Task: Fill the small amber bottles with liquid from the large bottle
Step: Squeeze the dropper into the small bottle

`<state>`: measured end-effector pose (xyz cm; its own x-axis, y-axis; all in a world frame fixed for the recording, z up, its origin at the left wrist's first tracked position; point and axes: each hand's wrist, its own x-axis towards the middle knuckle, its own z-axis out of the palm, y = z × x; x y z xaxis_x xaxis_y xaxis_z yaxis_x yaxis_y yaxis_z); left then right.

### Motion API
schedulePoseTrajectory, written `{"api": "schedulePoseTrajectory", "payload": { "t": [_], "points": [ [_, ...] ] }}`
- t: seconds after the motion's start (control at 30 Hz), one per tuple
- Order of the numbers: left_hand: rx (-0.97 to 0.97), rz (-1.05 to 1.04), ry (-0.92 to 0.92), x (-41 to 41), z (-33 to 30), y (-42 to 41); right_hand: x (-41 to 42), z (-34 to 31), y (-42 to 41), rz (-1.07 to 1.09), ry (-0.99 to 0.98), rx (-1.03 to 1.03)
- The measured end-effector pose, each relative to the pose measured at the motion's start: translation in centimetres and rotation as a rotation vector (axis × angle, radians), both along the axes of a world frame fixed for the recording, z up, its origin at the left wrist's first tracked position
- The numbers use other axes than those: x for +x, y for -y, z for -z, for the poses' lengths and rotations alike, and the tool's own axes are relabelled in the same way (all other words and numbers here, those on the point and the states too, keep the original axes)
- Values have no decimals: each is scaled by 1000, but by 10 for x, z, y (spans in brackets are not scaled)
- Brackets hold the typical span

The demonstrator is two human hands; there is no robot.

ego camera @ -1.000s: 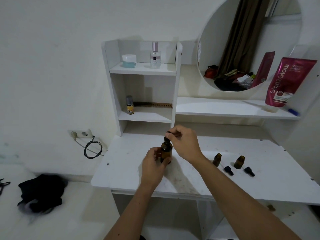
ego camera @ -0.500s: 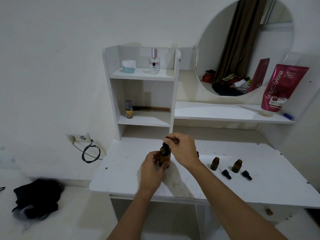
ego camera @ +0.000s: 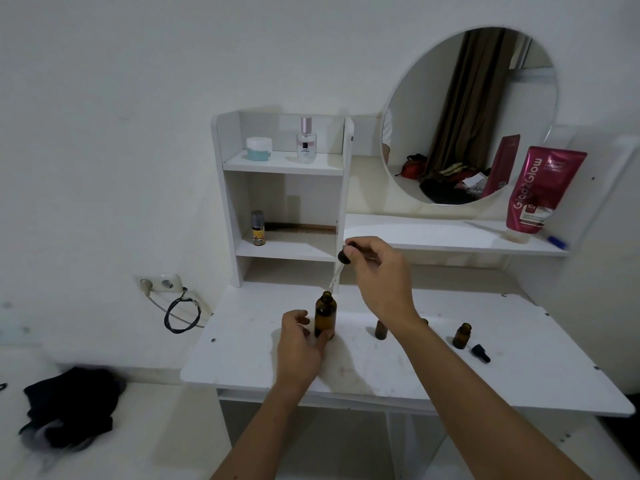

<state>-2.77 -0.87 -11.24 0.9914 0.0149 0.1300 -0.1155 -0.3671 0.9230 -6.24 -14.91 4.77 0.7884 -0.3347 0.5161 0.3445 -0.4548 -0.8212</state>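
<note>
The large amber bottle (ego camera: 325, 317) stands open on the white table (ego camera: 519, 386), and my left hand (ego camera: 298, 344) grips its base. Above it my right hand (ego camera: 379, 275) pinches the black bulb of the dropper (ego camera: 341, 263); its glass tube slants down with the tip just over the bottle's mouth. One small amber bottle (ego camera: 381, 330) stands to the right, partly behind my right forearm. Another small amber bottle (ego camera: 461, 336) stands further right with a black dropper cap (ego camera: 480, 353) lying beside it.
A white shelf unit (ego camera: 287, 202) behind the bottle holds a jar, a perfume bottle, a small spray can and a comb. A round mirror (ego camera: 471, 116) and a pink tube (ego camera: 540, 192) are at right. A socket with a coiled cable (ego camera: 181, 311) is on the left wall.
My right hand has lifted the dropper out of the large bottle, so the glass tube now hangs above its open mouth. The view has tilted upward.
</note>
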Motion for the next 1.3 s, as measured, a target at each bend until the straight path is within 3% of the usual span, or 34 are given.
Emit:
{"api": "schedulePoseTrajectory", "payload": {
  "t": [0.2,0.73,1.07,1.3],
  "points": [
    [-6,-30,49,-22,8,9,-21,3,37,77,12,-15],
    [72,325,83,-55,4,131,-65,35,138,269,-22,-3],
    [27,273,23,-45,-3,179,-64,62,158,256,-40,-44],
    [46,269,125,-40,5,183,-52,77,160,211,-64,-58]
  ]
}}
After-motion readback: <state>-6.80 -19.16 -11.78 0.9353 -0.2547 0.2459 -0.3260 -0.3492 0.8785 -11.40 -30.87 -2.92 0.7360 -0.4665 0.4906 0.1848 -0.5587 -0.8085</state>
